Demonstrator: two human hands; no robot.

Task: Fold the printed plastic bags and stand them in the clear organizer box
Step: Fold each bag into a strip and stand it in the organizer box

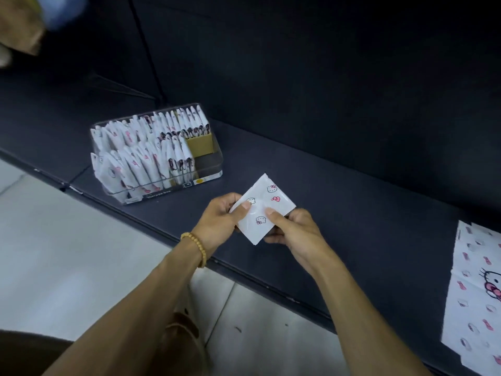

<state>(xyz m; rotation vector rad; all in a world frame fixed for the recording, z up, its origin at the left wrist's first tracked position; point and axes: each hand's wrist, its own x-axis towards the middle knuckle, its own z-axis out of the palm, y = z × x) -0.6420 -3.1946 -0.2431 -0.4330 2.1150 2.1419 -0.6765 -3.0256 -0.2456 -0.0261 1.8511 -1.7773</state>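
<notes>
A small folded white plastic bag printed with pink cartoon cats and bows is held just above the dark shelf. My left hand pinches its left edge, thumb on top. Its lower right edge is pinched by my right hand, thumb also on top. The clear organizer box stands up and to the left of my hands, on the shelf. It holds two rows of several folded bags standing upright, with an open gap at its right end beside a tan divider.
A flat stack of unfolded printed bags lies at the right edge of the dark shelf. The shelf's front edge runs diagonally below my hands, with pale floor tiles beneath. A dark back panel rises behind the box.
</notes>
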